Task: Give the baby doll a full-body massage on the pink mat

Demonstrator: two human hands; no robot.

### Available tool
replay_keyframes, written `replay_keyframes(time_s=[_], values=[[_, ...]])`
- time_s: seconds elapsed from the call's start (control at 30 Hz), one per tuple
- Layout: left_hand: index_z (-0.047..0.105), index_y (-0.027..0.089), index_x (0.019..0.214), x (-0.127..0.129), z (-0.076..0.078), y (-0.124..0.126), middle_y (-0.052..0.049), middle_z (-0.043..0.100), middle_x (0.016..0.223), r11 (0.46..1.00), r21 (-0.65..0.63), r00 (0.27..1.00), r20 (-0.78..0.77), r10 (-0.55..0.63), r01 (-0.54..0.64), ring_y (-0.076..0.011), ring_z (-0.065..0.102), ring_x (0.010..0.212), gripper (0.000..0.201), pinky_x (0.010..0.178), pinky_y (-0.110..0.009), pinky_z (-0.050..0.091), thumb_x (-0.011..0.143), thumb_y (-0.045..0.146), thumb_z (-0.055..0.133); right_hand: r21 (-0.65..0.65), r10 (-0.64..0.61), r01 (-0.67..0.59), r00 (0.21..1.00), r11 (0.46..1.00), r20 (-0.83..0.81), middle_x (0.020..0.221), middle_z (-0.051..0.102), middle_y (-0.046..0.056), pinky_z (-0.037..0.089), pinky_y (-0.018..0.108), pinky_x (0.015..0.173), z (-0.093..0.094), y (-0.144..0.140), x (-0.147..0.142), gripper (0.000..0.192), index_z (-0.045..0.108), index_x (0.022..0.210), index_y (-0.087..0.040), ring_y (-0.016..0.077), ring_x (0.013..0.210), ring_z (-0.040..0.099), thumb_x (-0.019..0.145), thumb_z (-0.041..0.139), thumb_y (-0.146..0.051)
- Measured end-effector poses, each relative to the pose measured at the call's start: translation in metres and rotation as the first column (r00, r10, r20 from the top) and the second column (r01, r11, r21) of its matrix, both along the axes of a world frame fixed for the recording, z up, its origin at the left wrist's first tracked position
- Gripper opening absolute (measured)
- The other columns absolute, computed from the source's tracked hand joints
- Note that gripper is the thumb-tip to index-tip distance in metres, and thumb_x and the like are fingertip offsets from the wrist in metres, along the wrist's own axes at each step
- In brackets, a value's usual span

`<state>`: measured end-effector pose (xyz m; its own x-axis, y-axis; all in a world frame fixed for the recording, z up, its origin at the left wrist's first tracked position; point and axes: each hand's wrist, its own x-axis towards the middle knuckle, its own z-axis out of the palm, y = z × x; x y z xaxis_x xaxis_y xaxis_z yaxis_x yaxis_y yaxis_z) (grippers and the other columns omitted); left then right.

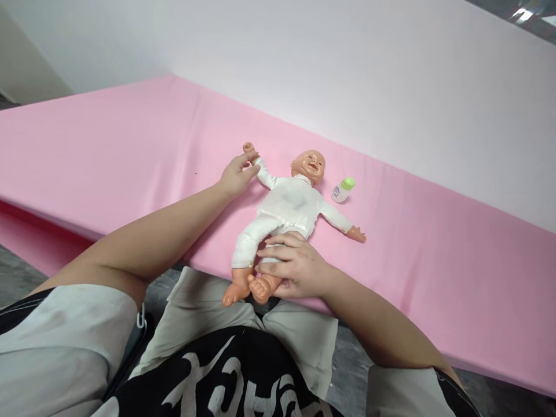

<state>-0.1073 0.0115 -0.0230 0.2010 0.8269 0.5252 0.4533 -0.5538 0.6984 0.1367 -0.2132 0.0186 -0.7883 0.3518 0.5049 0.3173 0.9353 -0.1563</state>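
A baby doll (291,202) with a bald plastic head and a white cloth body lies face up, its feet at the table's near edge. My left hand (240,174) has its fingers and thumb around the doll's forearm, just below the small plastic hand. Over the doll's lower leg, my right hand (299,263) is laid with its fingers curled across the white cloth, and part of that leg is hidden beneath it. Beside the doll's head is a small bottle (343,190) with a green cap.
A pink cloth covers the table (434,260), which runs far to both sides. A white wall (347,75) rises behind its back edge. My lap, in light trousers (204,295), is right against the near edge, under the doll's feet.
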Motion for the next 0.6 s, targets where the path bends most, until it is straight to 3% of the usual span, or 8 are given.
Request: replay_keyframes(time_s=[0.1, 0.17, 0.27, 0.37, 0.47, 0.6], values=[[0.061, 0.019, 0.149, 0.005, 0.012, -0.021, -0.014, 0.055, 0.154, 0.997, 0.033, 0.998, 0.020, -0.065, 0.064, -0.0332, 0.054, 0.139, 0.070, 0.107, -0.049, 0.054, 0.096, 0.065, 0.062, 0.025, -0.069, 0.073, 0.991, 0.997, -0.115, 0.139, 0.073, 0.005, 0.054, 0.052, 0.111, 0.009, 0.002, 0.010, 0.035, 0.073, 0.124, -0.032, 0.0307, 0.138, 0.061, 0.091, 0.075, -0.041], [0.063, 0.026, 0.148, 0.012, 0.020, -0.036, -0.012, 0.051, 0.160, 0.985, 0.093, 0.989, -0.054, -0.141, 0.146, -0.0338, 0.050, 0.146, 0.070, 0.117, -0.052, 0.049, 0.091, 0.067, 0.065, 0.042, -0.169, 0.182, 0.963, 0.982, -0.211, 0.150, 0.065, 0.006, 0.052, 0.058, 0.115, 0.012, 0.007, 0.020, 0.040, 0.069, 0.131, -0.035, 0.0335, 0.144, 0.056, 0.092, 0.072, -0.039], [0.065, 0.029, 0.148, 0.025, 0.028, -0.055, -0.011, 0.049, 0.165, 0.950, 0.115, 0.948, -0.172, -0.268, 0.290, -0.0345, 0.044, 0.154, 0.069, 0.127, -0.053, 0.039, 0.091, 0.067, 0.063, 0.034, -0.347, 0.382, 0.870, 0.924, -0.351, 0.166, 0.049, 0.008, 0.046, 0.070, 0.118, 0.009, 0.019, 0.033, 0.045, 0.063, 0.137, -0.034, 0.0395, 0.150, 0.050, 0.093, 0.069, -0.039], [0.064, 0.031, 0.150, 0.033, 0.029, -0.062, -0.009, 0.048, 0.167, 0.906, 0.114, 0.885, -0.291, -0.363, 0.409, -0.0348, 0.040, 0.157, 0.067, 0.130, -0.054, 0.033, 0.092, 0.064, 0.063, -0.088, -0.519, 0.530, 0.761, 0.843, -0.389, 0.171, 0.041, 0.011, 0.043, 0.071, 0.119, 0.002, 0.034, 0.042, 0.049, 0.059, 0.142, -0.031, 0.0394, 0.152, 0.048, 0.093, 0.067, -0.032], [0.063, 0.032, 0.152, 0.035, 0.026, -0.063, -0.008, 0.046, 0.169, 0.888, 0.120, 0.854, -0.358, -0.378, 0.443, -0.0363, 0.038, 0.158, 0.065, 0.132, -0.056, 0.029, 0.094, 0.060, 0.063, -0.235, -0.609, 0.563, 0.716, 0.793, -0.340, 0.164, 0.051, 0.012, 0.048, 0.063, 0.120, -0.003, 0.043, 0.045, 0.053, 0.059, 0.144, -0.029, 0.0340, 0.149, 0.053, 0.092, 0.066, -0.025], [0.059, 0.030, 0.154, 0.035, 0.021, -0.062, -0.010, 0.037, 0.173, 0.916, 0.128, 0.887, -0.331, -0.322, 0.380, -0.0367, 0.035, 0.160, 0.066, 0.131, -0.056, 0.032, 0.095, 0.060, 0.061, -0.214, -0.556, 0.513, 0.768, 0.831, -0.319, 0.162, 0.053, 0.013, 0.050, 0.058, 0.119, -0.001, 0.040, 0.046, 0.060, 0.060, 0.145, -0.027, 0.0341, 0.149, 0.054, 0.086, 0.071, -0.024]])
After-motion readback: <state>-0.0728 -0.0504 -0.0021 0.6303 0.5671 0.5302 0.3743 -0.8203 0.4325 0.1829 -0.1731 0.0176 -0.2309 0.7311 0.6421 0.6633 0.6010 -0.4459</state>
